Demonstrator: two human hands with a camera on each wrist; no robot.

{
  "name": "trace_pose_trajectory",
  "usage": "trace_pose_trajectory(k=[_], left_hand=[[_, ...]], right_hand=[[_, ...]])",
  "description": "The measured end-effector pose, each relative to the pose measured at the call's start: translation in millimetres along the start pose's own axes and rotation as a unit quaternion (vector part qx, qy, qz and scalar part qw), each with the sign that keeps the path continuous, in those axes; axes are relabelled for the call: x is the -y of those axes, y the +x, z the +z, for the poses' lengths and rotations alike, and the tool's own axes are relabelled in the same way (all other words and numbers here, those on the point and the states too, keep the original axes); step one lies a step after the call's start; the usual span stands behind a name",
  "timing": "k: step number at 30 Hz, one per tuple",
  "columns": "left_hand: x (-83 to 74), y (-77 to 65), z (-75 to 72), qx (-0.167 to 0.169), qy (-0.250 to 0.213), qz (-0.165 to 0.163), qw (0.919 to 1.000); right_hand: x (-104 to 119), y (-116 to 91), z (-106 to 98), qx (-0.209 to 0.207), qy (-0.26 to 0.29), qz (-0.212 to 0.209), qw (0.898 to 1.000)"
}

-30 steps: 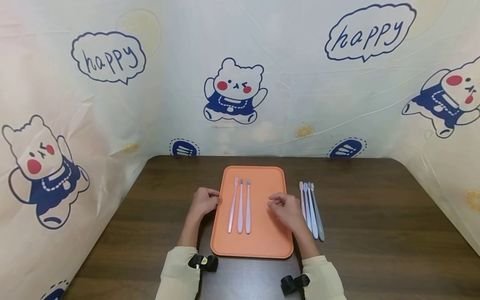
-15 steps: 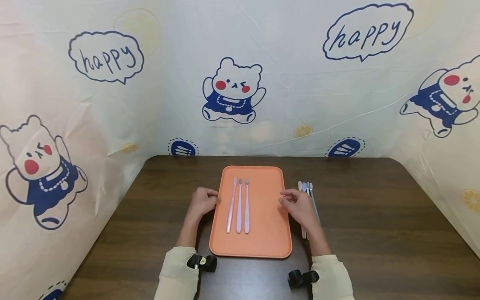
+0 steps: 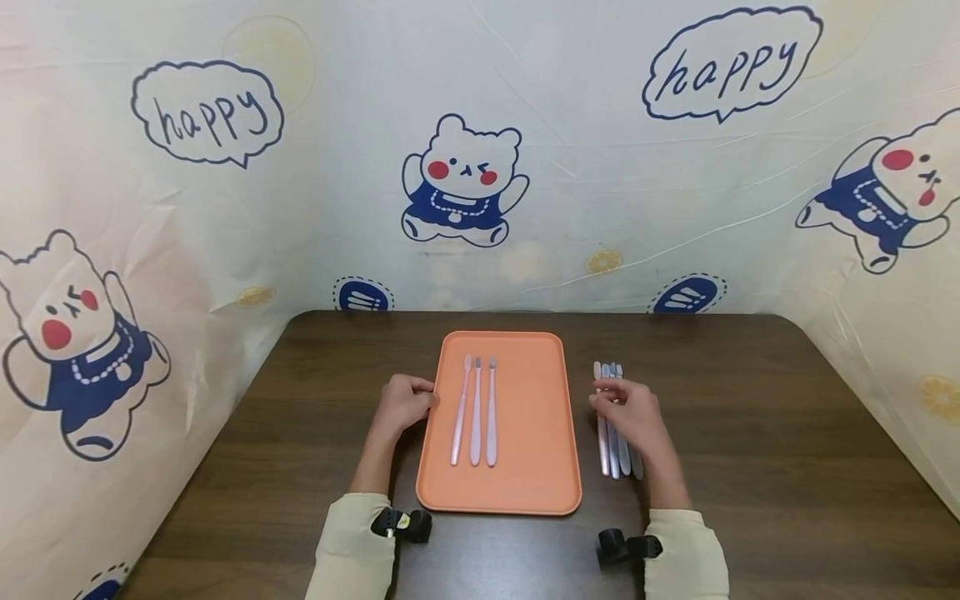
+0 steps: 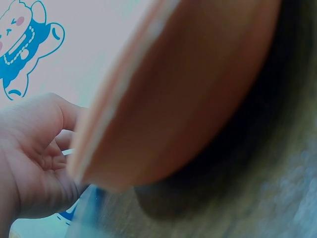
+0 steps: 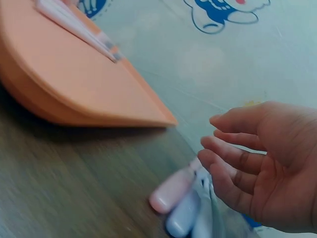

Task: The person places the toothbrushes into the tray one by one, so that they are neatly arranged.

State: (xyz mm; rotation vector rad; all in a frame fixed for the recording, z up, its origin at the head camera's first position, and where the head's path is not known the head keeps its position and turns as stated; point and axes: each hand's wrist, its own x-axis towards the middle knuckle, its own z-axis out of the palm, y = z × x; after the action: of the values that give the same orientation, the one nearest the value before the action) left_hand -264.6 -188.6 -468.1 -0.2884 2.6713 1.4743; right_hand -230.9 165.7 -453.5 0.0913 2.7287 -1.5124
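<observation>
My left hand (image 3: 405,402) grips the left rim of an orange tray (image 3: 534,425); in the left wrist view the fingertips of that hand (image 4: 37,153) are partly hidden behind the tray wall (image 4: 168,99). Three toothbrushes lie side by side on the tray's left half, bristles away from me: a pink toothbrush (image 3: 459,421) and two pale lilac toothbrushes (image 3: 492,421). Right of the tray my right hand (image 3: 633,412) hovers over several toothbrushes (image 3: 603,450), partly covering them. In the right wrist view its fingers (image 5: 237,153) are loosely bent, holding nothing, near a pink handle (image 5: 171,192) and a blue handle (image 5: 183,214).
A dark wooden table (image 3: 765,433) carries everything. Behind and beside it hangs a pale curtain (image 3: 585,192) printed with bears and the word "happy". A black wrist camera (image 3: 405,524) sits on the left sleeve, another camera (image 3: 626,547) on the right.
My right hand has moved rightward from above the tray to above the toothbrushes beside it. The left hand stays at the tray's rim. The toothbrushes on the tray lie as before.
</observation>
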Motion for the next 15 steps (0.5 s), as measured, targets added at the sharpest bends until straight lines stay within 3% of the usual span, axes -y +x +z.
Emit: trace_pose_trajectory(k=[15], left_hand=[[1.0, 1.9, 0.9, 0.001, 0.005, -0.006, 1.0000]], right_hand=[[-22, -6, -31, 0.014, -0.011, 0.027, 0.999]])
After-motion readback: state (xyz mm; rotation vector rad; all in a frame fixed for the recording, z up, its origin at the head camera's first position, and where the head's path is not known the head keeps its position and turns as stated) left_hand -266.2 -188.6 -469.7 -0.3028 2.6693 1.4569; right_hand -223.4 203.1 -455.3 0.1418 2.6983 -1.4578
